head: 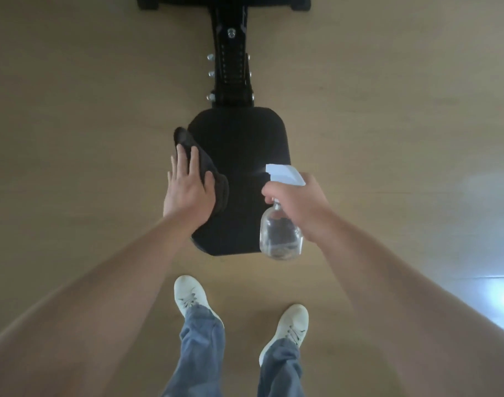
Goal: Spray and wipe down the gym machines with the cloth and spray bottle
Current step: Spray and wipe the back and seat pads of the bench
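A black padded seat (245,144) of a gym machine lies below me, on a black metal frame (230,64) running away from me. My left hand (187,187) rests flat with straight fingers on a dark cloth (207,167) at the pad's left edge. My right hand (296,202) grips the neck of a clear spray bottle (279,236) with a white trigger head (285,174). The nozzle points left over the pad, and a faint mist shows at its tip. The bottle hangs above the pad's near right corner.
A tan wooden floor (87,124) surrounds the machine on all sides. My feet in white shoes (190,296) stand just in front of the pad's near edge. The frame's cross base (225,2) lies at the top. Bright glare marks the floor at right.
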{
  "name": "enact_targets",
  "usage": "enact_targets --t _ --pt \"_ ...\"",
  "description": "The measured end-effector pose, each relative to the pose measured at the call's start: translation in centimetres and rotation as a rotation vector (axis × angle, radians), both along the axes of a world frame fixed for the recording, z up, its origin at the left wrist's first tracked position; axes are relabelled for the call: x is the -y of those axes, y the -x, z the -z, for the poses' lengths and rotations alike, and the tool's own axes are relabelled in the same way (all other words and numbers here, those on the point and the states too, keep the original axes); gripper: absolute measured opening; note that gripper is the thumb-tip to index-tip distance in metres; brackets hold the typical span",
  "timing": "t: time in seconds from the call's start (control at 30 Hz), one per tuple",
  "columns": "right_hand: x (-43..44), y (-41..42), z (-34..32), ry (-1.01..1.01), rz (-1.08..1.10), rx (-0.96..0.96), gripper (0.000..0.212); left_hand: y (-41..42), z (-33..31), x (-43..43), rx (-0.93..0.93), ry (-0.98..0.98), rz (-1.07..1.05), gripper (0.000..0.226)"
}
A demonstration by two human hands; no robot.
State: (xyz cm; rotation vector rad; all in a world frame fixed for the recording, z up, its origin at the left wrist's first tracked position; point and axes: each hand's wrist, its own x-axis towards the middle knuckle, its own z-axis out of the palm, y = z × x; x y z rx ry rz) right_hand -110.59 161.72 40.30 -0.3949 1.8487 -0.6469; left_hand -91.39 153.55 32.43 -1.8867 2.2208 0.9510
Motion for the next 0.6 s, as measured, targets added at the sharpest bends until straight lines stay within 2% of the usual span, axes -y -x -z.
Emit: enact_targets --t 0.1,0.17,0.27,0.33,0.43,0.6 --pt "-1.0 -0.4 -0.4 -0.068 0.098 0.033 0.015 -2.0 -0.9 -3.6 0.007 -0.046 -0.006 0.065" --pt "-1.6 -0.1 -0.4 -0.07 0.177 0.05 0.015 -1.6 -1.3 -5.5 0.122 0.032 0.195 0.069" --pt "-2.2 1.1 -0.2 -0.053 0.156 0.033 0.013 0.9 -1.6 -7.3 0.208 0.146 0.582 0.076" --pt "-2.4 2.0 0.2 -0.022 0.148 0.026 0.015 2.1 -1.2 -6.8 0.227 0.167 0.707 0.08" --pt "-2.4 3.0 0.9 0.013 0.135 -0.006 0.018 3.2 -0.7 -4.3 0.231 0.201 0.803 0.092" --pt "-1.3 3.6 2.0 0.06 0.198 0.092 0.013 6.1 0.4 0.4 0.227 0.215 0.862 0.093"
